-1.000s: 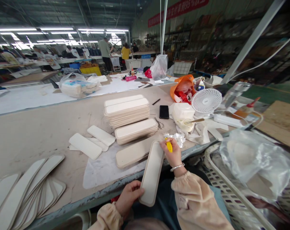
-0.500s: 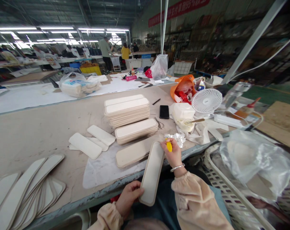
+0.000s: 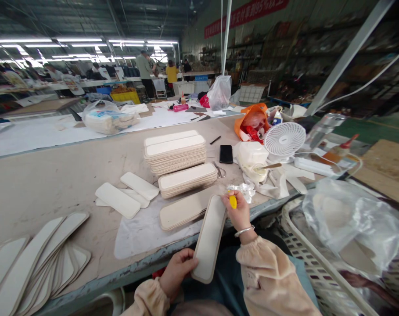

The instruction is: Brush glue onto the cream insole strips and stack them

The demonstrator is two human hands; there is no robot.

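Note:
A long white panel point(image 3: 208, 240) with rounded ends and a beige border leans over the table's front edge. My left hand point(image 3: 178, 268) is closed on its lower left edge, thumb on top. At its upper right corner is my right hand point(image 3: 238, 210), closed around a small yellow-handled tool point(image 3: 232, 201); the tool's working end is hidden. Just behind lies a low stack of plain beige panels point(image 3: 186, 209). Farther back are a stack of white-faced panels point(image 3: 188, 179) and a taller stack point(image 3: 175, 151). Loose white strips point(image 3: 117, 200) lie to the left.
Fanned finished-looking panels point(image 3: 51, 259) cover the table's left front. Scissors point(image 3: 220, 170), a black phone point(image 3: 226, 154), a white fan point(image 3: 285, 139) and an orange bag point(image 3: 251, 120) stand or lie at the right. A plastic crate point(image 3: 313, 250) with clear bags is beside me.

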